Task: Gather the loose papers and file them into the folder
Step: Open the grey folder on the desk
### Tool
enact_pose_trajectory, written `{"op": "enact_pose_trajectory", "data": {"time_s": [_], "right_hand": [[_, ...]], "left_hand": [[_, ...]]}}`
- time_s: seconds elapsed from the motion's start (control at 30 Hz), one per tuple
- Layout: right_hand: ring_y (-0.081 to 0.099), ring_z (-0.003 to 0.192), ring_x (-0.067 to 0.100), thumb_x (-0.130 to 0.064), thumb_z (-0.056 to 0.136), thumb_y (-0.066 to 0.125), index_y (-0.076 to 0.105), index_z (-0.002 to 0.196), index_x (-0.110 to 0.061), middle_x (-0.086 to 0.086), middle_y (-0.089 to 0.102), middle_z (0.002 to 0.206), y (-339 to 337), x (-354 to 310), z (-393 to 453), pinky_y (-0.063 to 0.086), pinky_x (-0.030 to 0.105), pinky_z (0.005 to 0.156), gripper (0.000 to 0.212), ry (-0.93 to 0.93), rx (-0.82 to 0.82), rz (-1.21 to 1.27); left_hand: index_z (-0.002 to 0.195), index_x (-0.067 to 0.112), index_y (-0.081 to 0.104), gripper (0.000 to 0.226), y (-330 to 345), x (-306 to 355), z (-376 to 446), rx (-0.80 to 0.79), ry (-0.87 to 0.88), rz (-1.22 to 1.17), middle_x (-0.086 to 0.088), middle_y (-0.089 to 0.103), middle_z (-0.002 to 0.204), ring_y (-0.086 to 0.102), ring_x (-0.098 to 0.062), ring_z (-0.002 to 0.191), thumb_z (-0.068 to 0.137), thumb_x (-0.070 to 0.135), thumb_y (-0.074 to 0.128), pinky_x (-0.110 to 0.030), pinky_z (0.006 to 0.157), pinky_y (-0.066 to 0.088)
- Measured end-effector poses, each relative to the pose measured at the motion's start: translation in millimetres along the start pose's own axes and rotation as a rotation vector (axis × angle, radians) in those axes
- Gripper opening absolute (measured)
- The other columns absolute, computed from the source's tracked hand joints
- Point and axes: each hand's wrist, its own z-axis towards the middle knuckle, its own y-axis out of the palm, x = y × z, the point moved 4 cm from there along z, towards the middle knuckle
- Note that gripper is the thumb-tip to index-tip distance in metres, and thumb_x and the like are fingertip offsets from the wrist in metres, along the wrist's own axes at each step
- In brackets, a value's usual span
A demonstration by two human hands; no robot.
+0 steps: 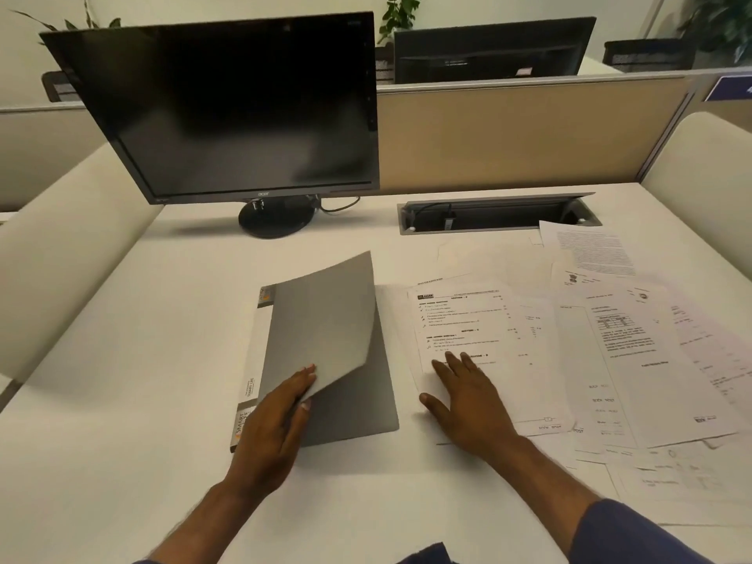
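A grey folder (325,319) lies on the white desk (122,400) in front of me, its spine label to the left. My left hand (272,421) pinches the lower corner of the folder's front cover and holds it lifted and curled back. To the right, several loose printed papers (610,352) are spread and overlapping. My right hand (468,396) rests flat with spread fingers on the nearest printed sheet (468,319), right beside the folder.
A black monitor (240,107) on a round stand (276,217) stands at the back left. An open cable tray (496,215) is sunk into the desk behind the papers. Beige dividers (508,132) wall the desk at the back and sides.
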Motion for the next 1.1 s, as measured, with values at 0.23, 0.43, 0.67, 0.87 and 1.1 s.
{"op": "enact_pose_trajectory", "data": {"time_s": [0.23, 0.43, 0.67, 0.87, 1.1], "right_hand": [[0.007, 0.151, 0.016, -0.05, 0.096, 0.043, 0.031, 0.151, -0.032, -0.006, 0.021, 0.162, 13, -42, 4, 0.011, 0.031, 0.121, 0.059, -0.241, -0.134, 0.065], [0.013, 0.151, 0.019, -0.055, 0.089, 0.049, 0.034, 0.149, -0.028, -0.003, 0.025, 0.161, 21, -68, 13, 0.012, 0.031, 0.12, 0.068, -0.3, -0.183, 0.066], [0.025, 0.145, 0.025, -0.059, 0.088, 0.046, 0.045, 0.141, -0.021, 0.002, 0.034, 0.156, 33, -81, 16, 0.023, 0.034, 0.117, 0.065, -0.286, -0.206, -0.084], [0.048, 0.113, 0.022, -0.057, 0.09, 0.047, 0.056, 0.11, -0.014, 0.002, 0.053, 0.115, 22, -89, 26, 0.042, 0.033, 0.09, 0.048, -0.163, -0.123, -0.115], [0.044, 0.115, 0.021, -0.052, 0.089, 0.054, 0.053, 0.116, -0.014, 0.001, 0.052, 0.12, 25, -96, 29, 0.038, 0.029, 0.094, 0.046, -0.159, -0.089, -0.093]], "left_hand": [[0.112, 0.006, 0.065, 0.033, -30, 9, -8, 0.49, -0.123, -0.251, 0.016, 0.067, 0.098, 0.059, 0.01, 0.088, 0.1, 0.021, 0.039, -0.004, 0.075, 0.044], [0.079, 0.021, 0.052, 0.024, -54, 11, -11, 0.64, -0.212, -0.336, 0.016, 0.056, 0.072, 0.048, 0.003, 0.066, 0.099, 0.019, 0.04, -0.008, 0.059, 0.037], [0.09, 0.013, 0.059, 0.023, -82, -43, -22, 0.962, -0.524, -0.385, -0.013, 0.056, 0.083, 0.05, -0.012, 0.074, 0.103, 0.025, 0.045, -0.029, 0.072, 0.044], [0.106, 0.008, 0.063, 0.025, -88, -96, -41, 0.963, -0.829, -0.399, -0.004, 0.065, 0.093, 0.062, -0.025, 0.09, 0.096, 0.028, 0.052, -0.039, 0.082, 0.054], [0.133, 0.005, 0.047, 0.061, -99, -119, -66, 1.026, -1.053, -0.302, -0.016, 0.05, 0.136, 0.058, -0.035, 0.111, 0.081, 0.017, 0.078, -0.042, 0.092, 0.051]]}}
